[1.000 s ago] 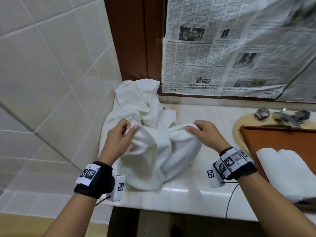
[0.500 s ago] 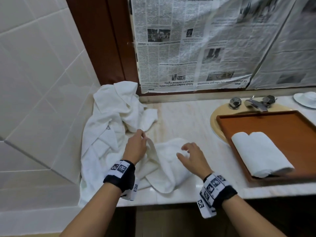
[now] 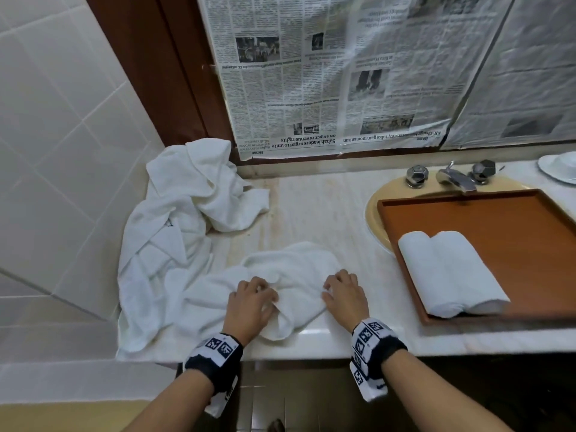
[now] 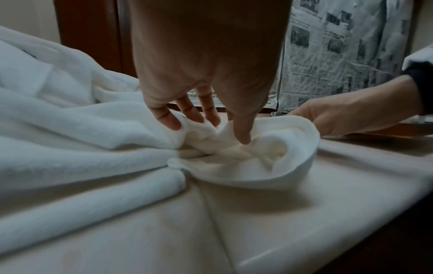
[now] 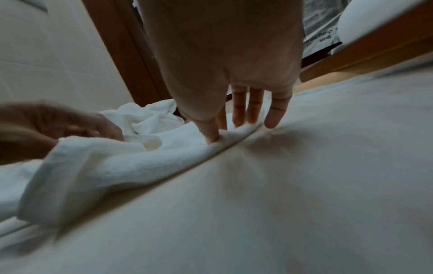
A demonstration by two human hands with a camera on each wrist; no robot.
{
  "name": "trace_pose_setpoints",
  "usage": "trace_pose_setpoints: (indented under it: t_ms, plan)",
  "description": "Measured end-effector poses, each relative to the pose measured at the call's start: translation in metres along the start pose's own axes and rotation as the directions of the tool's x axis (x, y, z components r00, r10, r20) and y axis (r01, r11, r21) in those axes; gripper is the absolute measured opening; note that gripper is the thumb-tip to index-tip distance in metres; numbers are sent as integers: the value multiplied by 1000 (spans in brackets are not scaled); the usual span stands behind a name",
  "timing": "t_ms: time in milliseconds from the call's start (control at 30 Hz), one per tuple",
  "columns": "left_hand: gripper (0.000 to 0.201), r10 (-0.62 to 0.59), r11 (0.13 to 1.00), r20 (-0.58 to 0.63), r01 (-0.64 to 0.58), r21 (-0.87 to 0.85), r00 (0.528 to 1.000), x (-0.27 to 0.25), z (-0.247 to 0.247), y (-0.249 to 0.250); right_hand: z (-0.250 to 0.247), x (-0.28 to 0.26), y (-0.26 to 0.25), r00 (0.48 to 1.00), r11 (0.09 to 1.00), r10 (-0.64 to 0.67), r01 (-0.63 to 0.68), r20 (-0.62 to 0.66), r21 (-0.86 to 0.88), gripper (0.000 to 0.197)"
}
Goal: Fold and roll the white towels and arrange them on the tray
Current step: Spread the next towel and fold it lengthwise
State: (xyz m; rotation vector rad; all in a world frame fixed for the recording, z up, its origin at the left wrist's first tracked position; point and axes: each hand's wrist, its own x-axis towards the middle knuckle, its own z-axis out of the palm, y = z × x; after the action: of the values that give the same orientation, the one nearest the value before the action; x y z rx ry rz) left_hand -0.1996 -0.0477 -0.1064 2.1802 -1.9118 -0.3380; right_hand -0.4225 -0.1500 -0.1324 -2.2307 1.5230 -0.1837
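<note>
A crumpled white towel (image 3: pixel 296 266) lies on the marble counter (image 3: pixel 327 213) near its front edge. My left hand (image 3: pixel 252 296) sits on the towel's near left part; the left wrist view shows a raised fold (image 4: pixel 203 128) pinched between its thumb and fingers (image 4: pixel 173 124). My right hand (image 3: pixel 343 291) rests on the towel's near right edge (image 5: pixel 234 129), its fingers (image 5: pixel 255 107) straight and its thumb pressing into the cloth. The brown tray (image 3: pixel 498 219) lies over the sink at the right, with two rolled white towels (image 3: pixel 448 272) side by side on it.
A heap of loose white towels (image 3: pixel 174 219) fills the counter's left corner against the tiled wall. A chrome tap (image 3: pixel 452 179) stands behind the tray, and a white dish (image 3: pixel 561 166) sits at the far right. Newspaper (image 3: pixel 343 73) covers the surface behind the counter.
The towel, held up in both hands a second ago, now lies on the counter. Both hands have come down and back to its near edge.
</note>
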Motion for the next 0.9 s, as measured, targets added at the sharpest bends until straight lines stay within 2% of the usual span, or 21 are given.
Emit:
trace_pose_setpoints:
  t_ms: [67, 100, 200, 267, 333, 433, 467, 533, 633, 767, 833, 900]
  plan:
    - [37, 6, 1000, -12, -6, -6, 1000, -2, 3, 8, 0, -1, 11, 999, 999, -12, 14, -44, 46, 26]
    - [41, 24, 1000, -13, -24, -13, 1000, -4, 4, 12, 1, -2, 16, 997, 996, -1, 8, -75, 88, 33]
    - [39, 25, 996, -14, -26, -84, 1000, -7, 6, 19, 0, 1, 27, 992, 971, 92, -70, -87, 230, 67]
    - [30, 0, 975, -36, -8, -222, 999, -10, 4, 25, -1, 7, 31, 988, 944, 151, -133, -37, 303, 80]
    - [7, -31, 923, -64, 4, -385, 997, -12, -6, 34, -2, 16, 34, 985, 928, 175, -169, 12, 333, 72]
    - [17, -46, 867, -111, -16, -497, 993, -15, -18, 40, -1, 23, 35, 987, 911, 157, -152, 19, 383, 37]
    - [14, -47, 855, -126, -25, -517, 991, -17, -23, 42, -2, 22, 33, 991, 910, 134, -133, 24, 392, 27]
    - [14, -53, 835, -162, -45, -548, 985, -21, -33, 41, -7, 15, 27, 996, 911, 88, -87, 17, 403, 14]
    - [22, -55, 826, -219, -79, -558, 974, -25, -50, 37, -27, -3, 16, 999, 851, 40, -28, -11, 525, 16]
    - [12, -95, 815, -258, -73, -574, 961, -28, -69, 29, -80, -34, -3, 999, 675, -17, 38, -35, 737, 26]
    - [14, -157, 762, -204, -13, -648, 966, -27, -76, 32, -110, -47, -13, 996, 615, -37, 84, -78, 784, 28]
    - [16, -188, 651, -123, 30, -758, 974, -27, -82, 42, -134, -56, -21, 995, 551, -62, 99, -77, 828, 31]
